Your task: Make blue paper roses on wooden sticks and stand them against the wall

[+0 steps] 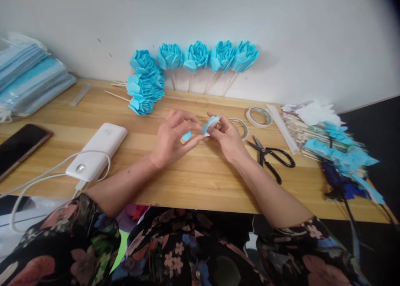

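Observation:
A small folded piece of blue-and-white mask fabric [210,125] is pinched between the thumb and fingers of my right hand [229,139]. My left hand [171,138] reaches in from the left, its thumb and index fingertips closed at the near edge of the same piece. Through the gap between those fingers shows another small blue piece [186,136]; whether it lies on the table or is held I cannot tell. Just right of my right hand are a tape roll [245,130], partly hidden, and black-handled scissors [265,152] with their blades slightly apart.
Blue fabric flowers on sticks [196,56] lean along the wall, with more flowers [145,86] lying left. A second tape roll [259,117], white glue sticks [283,130] and a materials pile [340,152] lie right. Left are a power bank [97,150], phone [23,146] and packed masks [34,75].

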Tool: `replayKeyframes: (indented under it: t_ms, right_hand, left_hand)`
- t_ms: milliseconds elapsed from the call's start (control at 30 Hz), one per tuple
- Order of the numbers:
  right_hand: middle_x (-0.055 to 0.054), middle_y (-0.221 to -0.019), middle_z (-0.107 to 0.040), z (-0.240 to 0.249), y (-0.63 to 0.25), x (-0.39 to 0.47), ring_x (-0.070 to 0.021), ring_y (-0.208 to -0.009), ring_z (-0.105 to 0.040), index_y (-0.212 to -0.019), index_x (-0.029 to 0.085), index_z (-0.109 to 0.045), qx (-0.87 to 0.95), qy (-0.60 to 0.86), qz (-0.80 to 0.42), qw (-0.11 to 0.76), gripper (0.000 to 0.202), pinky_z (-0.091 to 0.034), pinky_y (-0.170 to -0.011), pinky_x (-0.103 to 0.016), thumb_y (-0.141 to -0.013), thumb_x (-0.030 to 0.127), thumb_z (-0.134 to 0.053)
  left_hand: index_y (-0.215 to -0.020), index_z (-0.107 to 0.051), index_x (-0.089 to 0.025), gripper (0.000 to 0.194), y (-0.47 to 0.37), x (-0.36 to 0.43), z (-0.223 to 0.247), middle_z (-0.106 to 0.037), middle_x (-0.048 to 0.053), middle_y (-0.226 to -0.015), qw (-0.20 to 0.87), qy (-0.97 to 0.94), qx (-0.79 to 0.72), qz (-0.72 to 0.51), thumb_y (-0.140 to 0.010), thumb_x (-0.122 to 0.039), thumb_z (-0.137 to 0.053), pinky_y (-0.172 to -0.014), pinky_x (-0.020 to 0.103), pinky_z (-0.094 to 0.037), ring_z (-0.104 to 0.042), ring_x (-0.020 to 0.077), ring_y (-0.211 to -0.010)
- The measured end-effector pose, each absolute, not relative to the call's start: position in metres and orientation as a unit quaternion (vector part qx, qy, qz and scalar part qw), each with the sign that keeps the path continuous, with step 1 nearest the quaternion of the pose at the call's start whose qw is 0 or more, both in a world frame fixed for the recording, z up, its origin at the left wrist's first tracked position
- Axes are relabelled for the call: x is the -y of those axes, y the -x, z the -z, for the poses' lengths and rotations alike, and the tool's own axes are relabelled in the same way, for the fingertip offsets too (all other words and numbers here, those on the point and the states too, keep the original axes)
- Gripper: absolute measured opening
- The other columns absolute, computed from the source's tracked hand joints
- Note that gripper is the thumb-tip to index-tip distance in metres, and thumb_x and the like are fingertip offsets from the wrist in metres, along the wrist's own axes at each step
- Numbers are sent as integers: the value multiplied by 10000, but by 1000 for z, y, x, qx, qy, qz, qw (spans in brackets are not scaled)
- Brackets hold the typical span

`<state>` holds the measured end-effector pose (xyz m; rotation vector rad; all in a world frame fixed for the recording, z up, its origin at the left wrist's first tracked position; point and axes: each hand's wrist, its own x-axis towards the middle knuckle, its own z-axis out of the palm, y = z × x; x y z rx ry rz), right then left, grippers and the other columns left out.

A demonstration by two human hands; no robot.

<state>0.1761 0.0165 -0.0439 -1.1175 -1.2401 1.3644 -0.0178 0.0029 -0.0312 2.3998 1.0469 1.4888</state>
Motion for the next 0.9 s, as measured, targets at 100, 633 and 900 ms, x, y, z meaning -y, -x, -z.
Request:
replayKeyframes:
  t_ms: [100,633,900]
  right_hand:
    - [52,-751,-601,47,-176,-17,-151,-726,-613,-1189,275,-609,528,447,-549,469,486,-562,-702,-323,-743,378,-772]
    - [-70,-1237,-702,35,-189,-12,-260,-1172,-641,-1305,295,-598,669,430,-355,492,408,-531,-1013,-492,-912,397,-631]
    - [-72,-1358,-650,26,-189,-8,-320,-1314,-542,-1369,311,-595,828,344,-199,395,473,-380,-1146,-581,-897,336,-631]
  left_hand:
    - [-987,-728,-255,182,13,-1,32,-682,75,-1179,52,-844,-333,-417,-895,-406,-685,-949,429,-439,-580,261,-1090]
    - [-837,-734,-175,87,25,-16,35,-658,87,-1214,307,-684,-444,-490,-846,-261,-720,-1035,376,-459,-604,228,-1176]
    - [-839,-772,-202,103,21,-7,26,-681,90,-1233,375,-679,-390,-496,-865,-295,-737,-1078,410,-444,-601,238,-1229]
